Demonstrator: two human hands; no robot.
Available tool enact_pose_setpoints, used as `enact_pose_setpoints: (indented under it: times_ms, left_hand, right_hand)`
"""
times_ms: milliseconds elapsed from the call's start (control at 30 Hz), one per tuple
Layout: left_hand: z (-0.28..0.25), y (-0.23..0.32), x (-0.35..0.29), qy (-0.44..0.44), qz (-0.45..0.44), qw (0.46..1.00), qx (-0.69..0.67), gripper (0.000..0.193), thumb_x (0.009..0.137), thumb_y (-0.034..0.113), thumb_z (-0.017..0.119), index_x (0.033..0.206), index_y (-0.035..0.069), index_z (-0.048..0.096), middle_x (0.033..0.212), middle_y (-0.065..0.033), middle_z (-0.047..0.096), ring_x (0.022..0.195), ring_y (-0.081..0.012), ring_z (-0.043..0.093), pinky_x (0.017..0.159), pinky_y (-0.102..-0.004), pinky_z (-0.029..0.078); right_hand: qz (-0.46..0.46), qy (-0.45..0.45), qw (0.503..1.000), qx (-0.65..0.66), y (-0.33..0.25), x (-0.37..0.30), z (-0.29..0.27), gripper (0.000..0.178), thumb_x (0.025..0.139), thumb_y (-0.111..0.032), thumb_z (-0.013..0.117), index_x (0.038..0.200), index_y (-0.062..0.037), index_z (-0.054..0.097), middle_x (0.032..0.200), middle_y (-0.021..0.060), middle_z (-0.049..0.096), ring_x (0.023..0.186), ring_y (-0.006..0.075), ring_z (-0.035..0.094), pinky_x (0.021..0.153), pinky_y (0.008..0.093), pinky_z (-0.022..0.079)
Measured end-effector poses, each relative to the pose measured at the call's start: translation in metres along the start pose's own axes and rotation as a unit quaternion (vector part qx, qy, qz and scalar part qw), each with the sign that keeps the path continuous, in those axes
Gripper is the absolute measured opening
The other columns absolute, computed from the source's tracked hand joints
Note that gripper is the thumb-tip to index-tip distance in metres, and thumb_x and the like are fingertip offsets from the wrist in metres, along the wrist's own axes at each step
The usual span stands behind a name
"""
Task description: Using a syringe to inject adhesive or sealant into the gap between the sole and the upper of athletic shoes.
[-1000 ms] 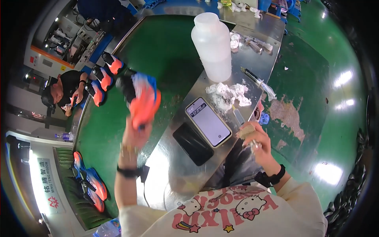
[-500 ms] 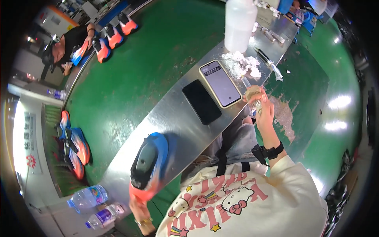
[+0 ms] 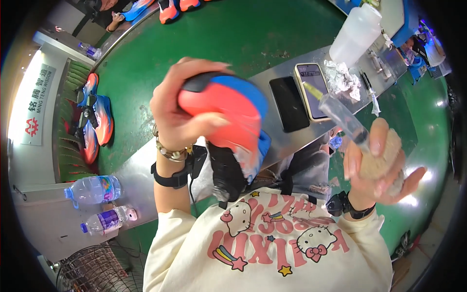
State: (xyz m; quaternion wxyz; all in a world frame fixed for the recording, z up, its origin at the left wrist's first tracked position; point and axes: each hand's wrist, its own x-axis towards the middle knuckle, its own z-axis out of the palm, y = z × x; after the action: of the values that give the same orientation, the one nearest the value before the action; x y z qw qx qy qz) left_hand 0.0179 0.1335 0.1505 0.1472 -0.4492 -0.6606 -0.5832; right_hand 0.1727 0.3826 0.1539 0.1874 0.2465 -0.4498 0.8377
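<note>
Raised above the bench, my left hand point(image 3: 170, 109) grips an orange-red and blue shoe point(image 3: 228, 114) by one end. The shoe is tilted, its black part point(image 3: 224, 173) hanging down, and slightly blurred. On the right, my right hand point(image 3: 379, 163) is closed around a clear syringe point(image 3: 344, 118) with a yellowish tip, which points up and left toward the shoe. A tan, spongy-looking lump point(image 3: 384, 158) is held in the same hand. The syringe tip and the shoe are apart.
A metal strip along the green table carries a black phone point(image 3: 289, 104), a lit phone point(image 3: 317, 104), crumpled white tissue point(image 3: 343, 80), a large white bottle point(image 3: 356, 36) and a pen-like tool point(image 3: 368, 85). Water bottles point(image 3: 97, 191) lie left. More shoes point(image 3: 99, 119) stand left; a co-worker's hand point(image 3: 116, 20) is far left.
My left hand has lifted the shoe off the metal strip and tilted it. My right hand, with the syringe and tan lump, has come up from the table edge. The view has shifted.
</note>
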Motion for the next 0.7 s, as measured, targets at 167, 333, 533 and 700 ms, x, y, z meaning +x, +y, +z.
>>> enact_pose_setpoints:
  times_ms: [167, 333, 533, 700]
  left_hand:
    - [0.017, 0.019, 0.017, -0.086, 0.076, 0.99, 0.076, 0.068, 0.059, 0.043, 0.081, 0.1, -0.006, 0.058, 0.088, -0.0154, 0.065, 0.081, -0.0228, 0.062, 0.073, -0.0312, 0.05]
    - [0.021, 0.022, 0.021, -0.11, 0.065, 0.986, 0.105, 0.078, 0.06, 0.051, 0.079, 0.103, -0.01, 0.054, 0.089, -0.0186, 0.064, 0.084, -0.0246, 0.061, 0.074, -0.0334, 0.05]
    - [0.023, 0.015, 0.022, -0.135, 0.095, 0.983, 0.084, 0.082, 0.058, 0.054, 0.079, 0.103, -0.011, 0.054, 0.09, -0.02, 0.063, 0.083, -0.0252, 0.062, 0.072, -0.0328, 0.051]
    - [0.014, 0.004, 0.023, -0.123, 0.118, 0.98, 0.106, 0.085, 0.062, 0.06, 0.074, 0.105, -0.011, 0.052, 0.091, -0.0208, 0.063, 0.081, -0.0251, 0.063, 0.072, -0.0331, 0.052]
  right_hand:
    - [0.092, -0.041, 0.988, 0.115, -0.006, 0.007, 0.012, 0.052, 0.092, -0.049, 0.042, 0.058, -0.0098, 0.051, 0.094, 0.0058, 0.044, 0.065, 0.0241, 0.057, 0.055, 0.0316, 0.049]
    - [0.125, -0.008, 0.977, 0.175, -0.01, -0.009, -0.008, 0.048, 0.091, -0.047, 0.043, 0.072, -0.0046, 0.051, 0.093, 0.0061, 0.044, 0.062, 0.0253, 0.057, 0.054, 0.0335, 0.051]
    - [0.1, -0.035, 0.986, 0.132, 0.002, 0.009, 0.007, 0.049, 0.093, -0.047, 0.039, 0.075, -0.0026, 0.05, 0.094, 0.0069, 0.045, 0.061, 0.0263, 0.057, 0.052, 0.0349, 0.05]
    - [0.089, -0.065, 0.991, 0.076, 0.01, 0.005, -0.003, 0.055, 0.093, -0.049, 0.035, 0.057, -0.01, 0.048, 0.093, 0.0066, 0.047, 0.062, 0.024, 0.056, 0.052, 0.0327, 0.048]
